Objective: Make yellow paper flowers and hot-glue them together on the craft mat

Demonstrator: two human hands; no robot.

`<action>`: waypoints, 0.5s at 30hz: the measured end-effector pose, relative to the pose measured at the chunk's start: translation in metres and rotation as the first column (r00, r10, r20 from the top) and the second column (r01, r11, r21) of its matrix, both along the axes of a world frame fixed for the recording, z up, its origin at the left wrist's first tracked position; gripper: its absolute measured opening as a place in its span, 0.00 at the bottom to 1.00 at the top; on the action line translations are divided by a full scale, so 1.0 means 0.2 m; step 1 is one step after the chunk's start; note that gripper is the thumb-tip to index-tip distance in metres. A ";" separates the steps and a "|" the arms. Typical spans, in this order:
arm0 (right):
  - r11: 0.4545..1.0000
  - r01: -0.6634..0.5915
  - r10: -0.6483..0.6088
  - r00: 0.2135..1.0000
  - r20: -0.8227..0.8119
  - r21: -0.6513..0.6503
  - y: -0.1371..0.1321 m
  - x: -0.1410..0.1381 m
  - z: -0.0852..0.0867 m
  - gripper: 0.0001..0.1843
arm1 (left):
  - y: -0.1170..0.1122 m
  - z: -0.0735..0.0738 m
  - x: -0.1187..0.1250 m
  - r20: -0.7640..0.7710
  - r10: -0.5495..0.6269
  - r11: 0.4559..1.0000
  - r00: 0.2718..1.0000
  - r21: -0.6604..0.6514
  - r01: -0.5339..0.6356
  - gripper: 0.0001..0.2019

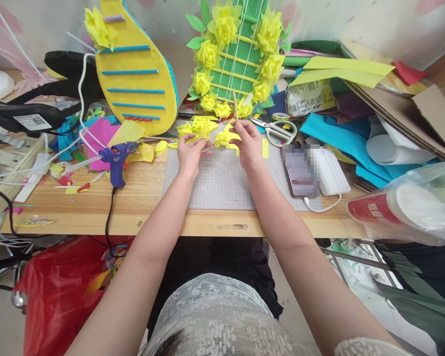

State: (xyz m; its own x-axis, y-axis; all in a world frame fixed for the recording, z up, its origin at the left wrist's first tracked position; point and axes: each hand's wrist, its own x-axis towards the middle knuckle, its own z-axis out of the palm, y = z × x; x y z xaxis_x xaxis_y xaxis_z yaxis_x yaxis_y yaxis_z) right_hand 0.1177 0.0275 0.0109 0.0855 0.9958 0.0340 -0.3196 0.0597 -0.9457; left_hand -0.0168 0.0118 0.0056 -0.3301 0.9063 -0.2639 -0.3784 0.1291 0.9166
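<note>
One thin stick (235, 105) rises almost upright from your right hand (251, 148), its lower end clamped between thumb and fingers; gripped this low, its upper length is presumably left free and in your sight. Your left hand (189, 157) sits level with the right and apart from it, fingers bent in toward the thumb; whether they close on anything, cannot tell. Yellow paper (227, 137) lies between your hands, within easy reach of both, at the far edge of the cutting mat (211, 190), which likely guards the wooden table (144, 220). Loose yellow flowers (203, 126) are bunched just past your left fingers. Scissors (284, 132) rest beyond your right hand, probably parked there to be close without crowding the mat. Behind these, a green board (226, 76) with white strings leans back, ringed with similar flowers; left of it, a yellow board (133, 96) carries blue bars. Glue gun (116, 160) noted left of the mat, handle toward you, perhaps for a quick grab. At right, a white cable joins your phone (298, 177) to a power bank (332, 170), seemingly for charging.
</note>
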 end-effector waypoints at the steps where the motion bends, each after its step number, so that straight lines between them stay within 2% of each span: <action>1: 1.000 -0.003 0.003 1.000 -0.018 -0.005 0.00 0.00 0.00 0.12 | 0.00 0.00 0.00 0.015 0.008 1.000 1.000 0.004 -0.008 0.16; 5: 0.997 -0.052 0.051 0.998 -0.024 -0.048 0.00 -0.04 -0.01 0.12 | 0.01 0.00 -0.02 0.050 0.034 0.999 0.998 -0.007 -0.034 0.18; 10: 0.991 -0.072 0.073 0.997 0.006 -0.114 -0.04 -0.12 -0.03 0.06 | 0.01 0.00 -0.01 0.044 0.081 0.997 0.996 -0.004 -0.081 0.19; 15: 0.991 -0.073 0.096 0.971 0.221 -0.109 -0.05 -0.14 -0.04 0.04 | 0.02 -0.02 -0.01 -0.005 0.063 0.997 0.998 0.044 -0.063 0.19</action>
